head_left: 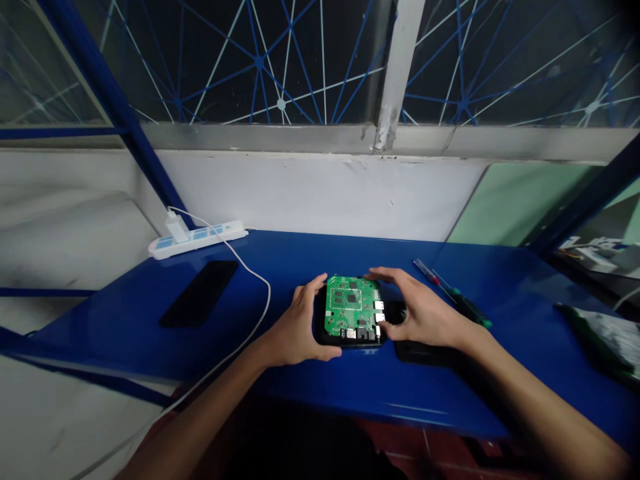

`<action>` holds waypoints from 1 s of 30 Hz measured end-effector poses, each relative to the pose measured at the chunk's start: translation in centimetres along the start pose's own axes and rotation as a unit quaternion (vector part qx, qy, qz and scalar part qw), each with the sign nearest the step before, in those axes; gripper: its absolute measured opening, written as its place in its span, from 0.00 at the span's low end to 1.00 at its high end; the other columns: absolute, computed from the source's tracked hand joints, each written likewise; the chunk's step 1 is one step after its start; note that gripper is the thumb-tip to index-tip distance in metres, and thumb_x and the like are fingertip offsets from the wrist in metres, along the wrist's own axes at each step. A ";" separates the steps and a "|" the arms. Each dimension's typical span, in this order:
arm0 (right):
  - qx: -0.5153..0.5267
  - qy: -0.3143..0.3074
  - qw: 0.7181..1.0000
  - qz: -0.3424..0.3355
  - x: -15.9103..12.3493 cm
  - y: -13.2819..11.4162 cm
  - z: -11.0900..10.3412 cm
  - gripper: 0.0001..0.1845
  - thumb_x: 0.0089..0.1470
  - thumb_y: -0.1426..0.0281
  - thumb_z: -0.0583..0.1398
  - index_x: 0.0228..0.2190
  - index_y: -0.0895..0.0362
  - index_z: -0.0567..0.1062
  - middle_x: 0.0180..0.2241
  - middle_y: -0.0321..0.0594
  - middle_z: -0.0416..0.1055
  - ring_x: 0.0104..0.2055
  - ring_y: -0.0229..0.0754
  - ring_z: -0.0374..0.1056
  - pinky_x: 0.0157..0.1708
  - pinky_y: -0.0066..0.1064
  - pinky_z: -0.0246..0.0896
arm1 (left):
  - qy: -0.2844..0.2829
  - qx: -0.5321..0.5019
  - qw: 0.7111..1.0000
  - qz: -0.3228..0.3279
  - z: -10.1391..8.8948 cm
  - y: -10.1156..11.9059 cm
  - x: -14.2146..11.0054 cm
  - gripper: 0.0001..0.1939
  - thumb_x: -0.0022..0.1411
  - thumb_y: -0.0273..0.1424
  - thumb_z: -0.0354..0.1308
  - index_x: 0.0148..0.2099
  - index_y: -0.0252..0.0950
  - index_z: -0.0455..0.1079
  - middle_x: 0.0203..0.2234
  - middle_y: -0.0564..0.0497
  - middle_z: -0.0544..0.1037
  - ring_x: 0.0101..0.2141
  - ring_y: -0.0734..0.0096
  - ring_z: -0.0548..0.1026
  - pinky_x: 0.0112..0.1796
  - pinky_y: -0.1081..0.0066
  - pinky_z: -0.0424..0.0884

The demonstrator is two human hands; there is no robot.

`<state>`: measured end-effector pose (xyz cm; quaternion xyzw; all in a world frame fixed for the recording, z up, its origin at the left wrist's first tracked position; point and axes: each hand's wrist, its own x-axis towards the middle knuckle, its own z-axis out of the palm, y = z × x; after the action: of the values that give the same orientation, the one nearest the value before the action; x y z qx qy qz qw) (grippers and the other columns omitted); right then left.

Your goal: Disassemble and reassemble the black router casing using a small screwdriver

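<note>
With the green circuit board (350, 303) as the middle of the clock and 12 pointing away from the person, both hands are closed around the black case (330, 339) that the board sits in. The left hand (295, 327) grasps it from 8 o'clock, fingers at 10 and thumb at 7. The right hand (425, 310) grips it from 3 o'clock — fingers at 1, thumb at 4, by the board's metal sockets. Whether the case rests on the blue table (310, 247) or is slightly lifted, I cannot tell.

At 4 o'clock, a black object (425, 353) lies partly hidden under the right hand and forearm. A screwdriver (427, 272) lies at 2, and a green handle (470, 309) at 3 — well beyond it, a shiny bag (607, 337). A black slab (200, 293) lies at 9. At 10, a white power strip (210, 237) holds 1 plug (177, 228) with a white cable (269, 293).
</note>
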<state>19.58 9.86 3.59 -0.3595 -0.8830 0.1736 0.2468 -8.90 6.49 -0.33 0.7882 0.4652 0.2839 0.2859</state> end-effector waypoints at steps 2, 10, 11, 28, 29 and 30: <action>0.003 -0.005 1.000 -0.002 0.0 -0.1 0.0 0.45 0.44 0.69 0.65 0.62 0.54 0.56 0.60 0.50 0.65 0.62 0.55 0.63 0.62 0.50 0.60 | -0.009 0.012 1.000 -0.004 -0.1 0.2 0.1 0.67 0.41 0.37 0.75 0.72 0.42 0.31 0.64 0.35 0.52 0.64 0.36 0.53 0.61 0.36 0.54; 0.025 -0.029 0.999 0.003 -0.1 -0.3 0.1 0.47 0.42 0.70 0.65 0.63 0.53 0.56 0.60 0.49 0.66 0.62 0.55 0.63 0.61 0.51 0.62 | -0.023 0.052 0.998 0.002 -0.4 0.9 0.4 0.61 0.41 0.38 0.73 0.71 0.41 0.43 0.64 0.38 0.55 0.63 0.36 0.52 0.61 0.35 0.54; 0.030 -0.032 0.999 0.006 -0.1 -0.3 0.1 0.47 0.42 0.70 0.65 0.63 0.53 0.55 0.60 0.49 0.65 0.62 0.55 0.63 0.61 0.51 0.62 | -0.024 0.052 0.998 0.002 -0.5 0.9 0.4 0.60 0.41 0.39 0.73 0.70 0.41 0.44 0.64 0.39 0.55 0.63 0.36 0.53 0.61 0.36 0.54; 0.038 -0.051 0.998 0.021 0.1 -0.4 0.2 0.37 0.56 0.67 0.60 0.65 0.53 0.57 0.57 0.47 0.72 0.60 0.53 0.67 0.59 0.53 0.64 | -0.026 0.049 0.998 0.016 -0.4 1.1 0.2 0.53 0.42 0.41 0.74 0.67 0.42 0.52 0.61 0.40 0.60 0.61 0.39 0.57 0.59 0.39 0.59; 0.037 -0.051 0.998 0.020 0.1 -0.3 0.3 0.37 0.56 0.67 0.60 0.65 0.53 0.57 0.57 0.47 0.73 0.60 0.53 0.68 0.59 0.53 0.65 | -0.029 0.050 0.998 0.020 -0.4 1.1 0.2 0.51 0.43 0.42 0.75 0.65 0.43 0.54 0.61 0.41 0.60 0.61 0.39 0.57 0.58 0.39 0.60; 0.036 -0.049 0.998 0.018 0.2 -0.3 0.3 0.36 0.57 0.67 0.60 0.65 0.53 0.57 0.57 0.46 0.73 0.60 0.53 0.68 0.59 0.53 0.65 | -0.033 0.052 0.998 0.024 -0.4 1.1 0.2 0.48 0.43 0.42 0.75 0.63 0.43 0.57 0.61 0.41 0.60 0.61 0.40 0.58 0.58 0.39 0.60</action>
<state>19.15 9.73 3.53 -0.3574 -0.8805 0.2274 0.2127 -8.49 6.29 0.76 0.8218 0.4509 0.2400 0.2525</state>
